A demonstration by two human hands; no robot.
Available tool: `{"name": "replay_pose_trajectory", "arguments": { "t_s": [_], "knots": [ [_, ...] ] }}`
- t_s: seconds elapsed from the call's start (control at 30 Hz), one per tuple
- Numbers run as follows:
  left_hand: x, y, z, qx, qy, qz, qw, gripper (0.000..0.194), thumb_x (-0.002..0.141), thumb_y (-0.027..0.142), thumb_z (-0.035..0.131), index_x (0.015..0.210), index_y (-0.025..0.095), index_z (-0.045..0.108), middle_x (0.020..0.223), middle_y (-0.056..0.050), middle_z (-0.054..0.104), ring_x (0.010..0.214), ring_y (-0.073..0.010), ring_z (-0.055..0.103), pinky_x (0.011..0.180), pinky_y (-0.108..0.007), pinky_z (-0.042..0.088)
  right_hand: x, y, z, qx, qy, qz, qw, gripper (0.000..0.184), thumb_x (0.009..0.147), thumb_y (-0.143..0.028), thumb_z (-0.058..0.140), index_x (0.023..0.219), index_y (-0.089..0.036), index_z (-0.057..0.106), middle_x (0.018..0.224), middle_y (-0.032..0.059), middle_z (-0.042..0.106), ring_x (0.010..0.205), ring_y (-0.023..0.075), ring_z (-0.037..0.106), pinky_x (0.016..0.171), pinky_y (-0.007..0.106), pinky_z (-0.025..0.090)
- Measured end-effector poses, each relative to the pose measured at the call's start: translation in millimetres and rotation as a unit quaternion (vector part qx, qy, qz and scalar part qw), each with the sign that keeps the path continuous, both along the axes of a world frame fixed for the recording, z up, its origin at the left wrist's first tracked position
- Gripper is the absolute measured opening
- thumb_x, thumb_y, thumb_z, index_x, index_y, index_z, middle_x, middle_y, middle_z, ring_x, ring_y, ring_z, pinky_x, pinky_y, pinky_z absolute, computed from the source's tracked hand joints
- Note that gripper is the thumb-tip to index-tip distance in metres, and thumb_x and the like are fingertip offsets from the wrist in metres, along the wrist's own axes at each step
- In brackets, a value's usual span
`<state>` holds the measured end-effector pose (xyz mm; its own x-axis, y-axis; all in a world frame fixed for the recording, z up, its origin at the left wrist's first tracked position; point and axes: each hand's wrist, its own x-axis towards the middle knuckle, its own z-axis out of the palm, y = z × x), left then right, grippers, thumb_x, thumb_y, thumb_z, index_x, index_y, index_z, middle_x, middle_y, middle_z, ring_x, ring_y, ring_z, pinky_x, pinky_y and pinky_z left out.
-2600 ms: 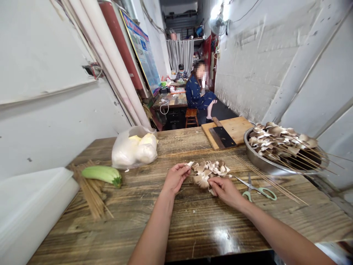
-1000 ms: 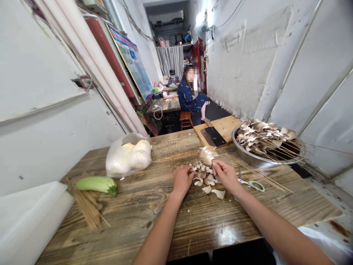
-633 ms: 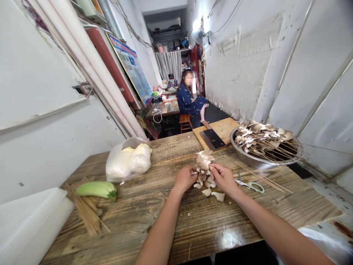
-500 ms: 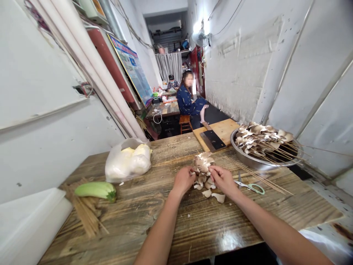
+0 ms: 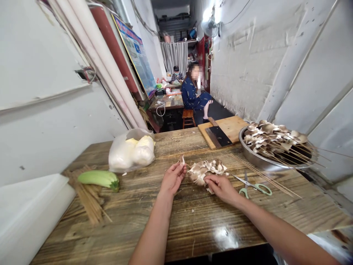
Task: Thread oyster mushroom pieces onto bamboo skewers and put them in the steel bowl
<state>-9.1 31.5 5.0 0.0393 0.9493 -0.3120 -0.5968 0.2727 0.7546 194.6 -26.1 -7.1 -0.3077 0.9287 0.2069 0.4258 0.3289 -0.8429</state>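
My left hand (image 5: pixel 174 177) is closed in a pinch around a small piece of oyster mushroom (image 5: pixel 181 159), raised just left of the pile. The torn oyster mushrooms (image 5: pixel 199 172), brown on top and white beneath, lie heaped on the wooden table (image 5: pixel 138 206). My right hand (image 5: pixel 220 187) is at the heap's near right side, thumb and fingers pinched on a mushroom piece there; its fingertips are partly hidden. Green-handled scissors (image 5: pixel 255 186) lie spread right of that hand. Several bare wooden skewers (image 5: pixel 264 176) lie behind the scissors.
A steel basin (image 5: pixel 255 156) at the right holds skewered mushrooms (image 5: pixel 273 134). A cleaver (image 5: pixel 219 136) lies on a cutting board (image 5: pixel 234 127) behind. Leftward are a plastic bag (image 5: pixel 118 156), a green squash (image 5: pixel 96 177), skewers (image 5: pixel 89 202) and a white bin (image 5: pixel 35 213). Two people sit beyond.
My left hand has moved left, away from the heap, with a mushroom piece in it. My right hand stays at the heap, which now lies flatter and wider. The view has shifted slightly.
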Motion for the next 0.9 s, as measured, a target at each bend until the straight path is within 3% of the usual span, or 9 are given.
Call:
{"name": "replay_pose_trajectory", "arguments": {
  "t_s": [0.37,0.67,0.9],
  "knots": [
    [3.5,-2.5,1.9,-0.006,-0.004,-0.015,1.0,0.029,0.051,0.013,0.079,0.075,0.011,0.063,0.065,-0.001,0.063,0.057,-0.0058,0.056,0.054,-0.015,0.045,0.0,0.3,-2.3,-0.024,0.004,0.013,1.0,0.028,0.09,-0.035,0.039,0.079,-0.018,0.058,0.051,-0.0041,0.046,0.049,0.0101,0.043,0.05,0.02,0.032],
    [2.3,-3.9,4.8,0.003,0.009,-0.035,0.999,0.024,0.059,0.014,0.075,0.08,0.011,0.064,0.072,-0.005,0.066,0.061,-0.0078,0.058,0.058,-0.018,0.049,0.4,2.0,-4.1,-0.03,-0.006,0.002,1.0,0.028,0.089,-0.035,0.04,0.08,-0.018,0.06,0.051,-0.004,0.047,0.049,0.0103,0.044,0.05,0.02,0.033],
    [3.3,-3.3,2.3,0.015,0.022,-0.008,1.0,0.022,0.057,0.012,0.076,0.075,0.011,0.063,0.068,-0.004,0.065,0.059,-0.006,0.057,0.057,-0.016,0.047,0.2,1.6,-5.0,-0.031,-0.004,0.007,1.0,0.029,0.089,-0.035,0.04,0.08,-0.018,0.06,0.052,-0.0037,0.047,0.05,0.0105,0.044,0.05,0.02,0.032]
  ]
}}
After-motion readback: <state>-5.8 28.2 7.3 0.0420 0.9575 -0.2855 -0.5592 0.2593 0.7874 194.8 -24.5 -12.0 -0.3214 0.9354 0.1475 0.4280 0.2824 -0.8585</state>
